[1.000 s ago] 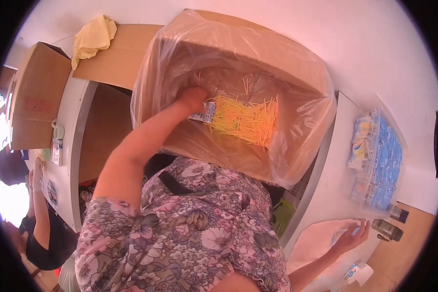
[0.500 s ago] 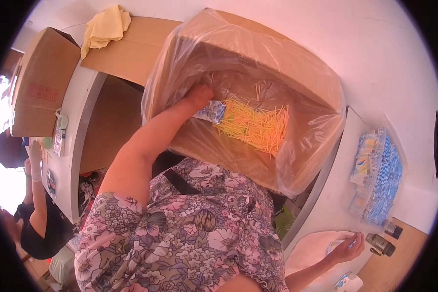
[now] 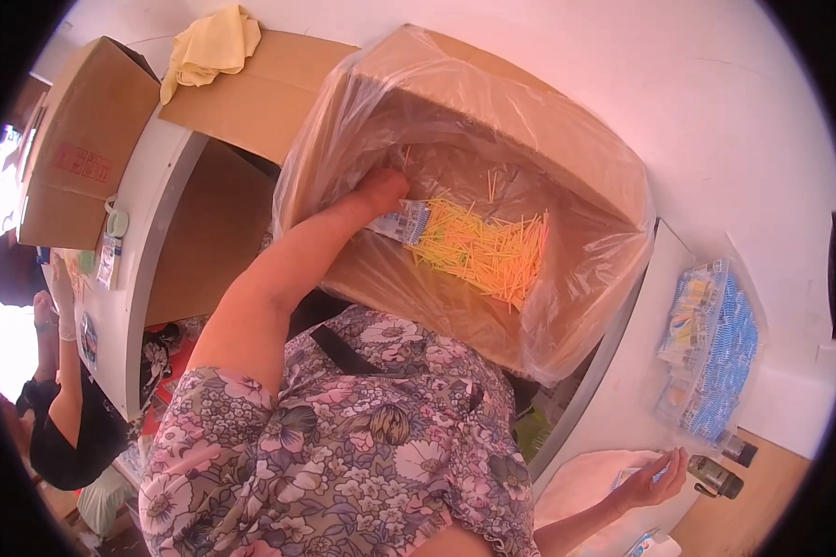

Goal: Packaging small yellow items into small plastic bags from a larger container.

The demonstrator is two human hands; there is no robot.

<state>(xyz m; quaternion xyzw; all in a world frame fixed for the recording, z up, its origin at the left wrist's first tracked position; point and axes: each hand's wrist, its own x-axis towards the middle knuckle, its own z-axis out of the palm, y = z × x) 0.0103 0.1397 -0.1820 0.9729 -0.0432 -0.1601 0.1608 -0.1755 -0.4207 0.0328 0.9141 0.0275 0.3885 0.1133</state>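
A large cardboard box [image 3: 492, 88] lined with clear plastic holds a heap of thin yellow and orange sticks [image 3: 483, 251]. Inside it, at the left end of the heap, lies a clear packet with blue-and-white print [image 3: 407, 223]. My left hand [image 3: 382, 191] is just beyond this packet, its fingers curled and partly hidden, so whatever they grip does not show. Low on the right, my right hand [image 3: 655, 481] is palm up over a pale pink cloth [image 3: 581, 478]. A small blue-and-white packet [image 3: 660, 474] shows between its thumb and fingers.
To the right lies a clear bag of blue-and-white packets [image 3: 715, 348], with a dark flask [image 3: 715, 476] below it. At the left stand another cardboard box [image 3: 88, 148] and a pale tape dispenser [image 3: 115, 223]. A yellow cloth [image 3: 212, 46] lies behind. A co-worker's arm [image 3: 65, 343] reaches in at far left.
The whole view has shifted slightly. My left hand stays at the packet inside the box, and my right hand keeps its place over the cloth. The co-worker's hands have moved.
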